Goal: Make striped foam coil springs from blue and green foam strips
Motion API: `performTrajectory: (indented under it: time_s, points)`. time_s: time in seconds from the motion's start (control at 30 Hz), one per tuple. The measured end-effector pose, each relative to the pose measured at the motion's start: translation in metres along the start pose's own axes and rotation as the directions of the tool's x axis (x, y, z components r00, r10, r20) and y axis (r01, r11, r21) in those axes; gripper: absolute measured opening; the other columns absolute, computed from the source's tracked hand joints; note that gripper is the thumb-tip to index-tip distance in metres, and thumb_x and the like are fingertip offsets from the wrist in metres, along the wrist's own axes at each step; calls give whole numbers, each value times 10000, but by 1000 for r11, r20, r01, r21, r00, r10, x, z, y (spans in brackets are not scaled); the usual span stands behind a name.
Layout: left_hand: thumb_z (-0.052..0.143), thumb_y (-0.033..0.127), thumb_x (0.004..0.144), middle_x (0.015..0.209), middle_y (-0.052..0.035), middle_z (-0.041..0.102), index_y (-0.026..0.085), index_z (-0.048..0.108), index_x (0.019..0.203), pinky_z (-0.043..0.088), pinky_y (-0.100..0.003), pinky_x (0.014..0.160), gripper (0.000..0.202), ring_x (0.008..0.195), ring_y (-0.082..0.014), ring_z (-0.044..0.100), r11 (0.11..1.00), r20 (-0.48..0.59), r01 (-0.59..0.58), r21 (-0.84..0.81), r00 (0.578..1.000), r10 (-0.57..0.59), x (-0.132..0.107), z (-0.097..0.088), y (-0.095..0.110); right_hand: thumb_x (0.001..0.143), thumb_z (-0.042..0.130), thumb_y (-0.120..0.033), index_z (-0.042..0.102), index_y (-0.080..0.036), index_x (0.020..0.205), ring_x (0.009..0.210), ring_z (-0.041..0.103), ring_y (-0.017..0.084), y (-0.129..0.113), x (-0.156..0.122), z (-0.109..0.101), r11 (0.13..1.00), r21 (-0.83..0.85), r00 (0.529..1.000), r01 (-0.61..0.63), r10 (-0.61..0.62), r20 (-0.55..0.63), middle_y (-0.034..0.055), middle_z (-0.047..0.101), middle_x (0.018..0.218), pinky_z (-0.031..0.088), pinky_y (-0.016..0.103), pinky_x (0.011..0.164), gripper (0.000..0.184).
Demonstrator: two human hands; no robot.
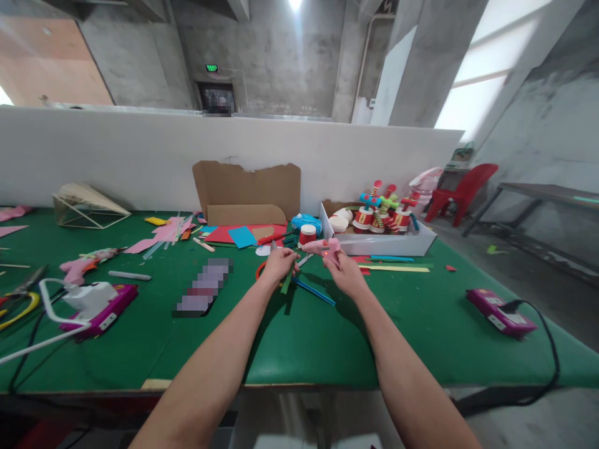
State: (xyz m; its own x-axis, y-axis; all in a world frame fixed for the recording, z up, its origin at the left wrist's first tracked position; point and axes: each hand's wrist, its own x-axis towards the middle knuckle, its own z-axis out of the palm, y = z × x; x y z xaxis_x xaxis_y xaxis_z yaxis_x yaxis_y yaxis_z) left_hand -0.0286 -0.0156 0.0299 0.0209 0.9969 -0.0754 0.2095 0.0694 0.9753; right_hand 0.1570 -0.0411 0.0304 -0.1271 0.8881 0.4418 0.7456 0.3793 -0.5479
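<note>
My left hand is closed, pinching a green strip that hangs down over the table. My right hand is wrapped round a pink hot glue gun, whose nozzle points left toward my left hand. Just behind the two hands stands a small red and white paper cup. Under them lie a blue strip and scissors with orange handles, partly hidden by my left hand.
At the right, a white box holds several cup-based figures. Purple power strips lie left and right, with cords. A phone, red card, brown cardboard and another glue gun are on the green table.
</note>
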Motion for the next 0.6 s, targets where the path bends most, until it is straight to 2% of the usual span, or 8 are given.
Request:
performTrajectory:
  time_s: [0.43,0.6]
  points:
    - [538,212,818,474,39,561,145,611,725,350,-166,399,136,351,-63,466,1000,-5,-2,28,1000,3,0,0,1,844,479,-358,563,-148,1148,917,648,264,3,0,2,1000,-10,1000,23,-23,-15,150,683,1048,481,337,780,379]
    - [538,193,813,468,35,556,145,606,706,347,-173,397,135,344,-67,460,1000,1,0,14,1000,0,-2,0,3,852,466,-362,572,-138,1123,892,652,263,1,0,1,1000,-20,1000,2,-3,-13,152,688,1019,480,332,769,367]
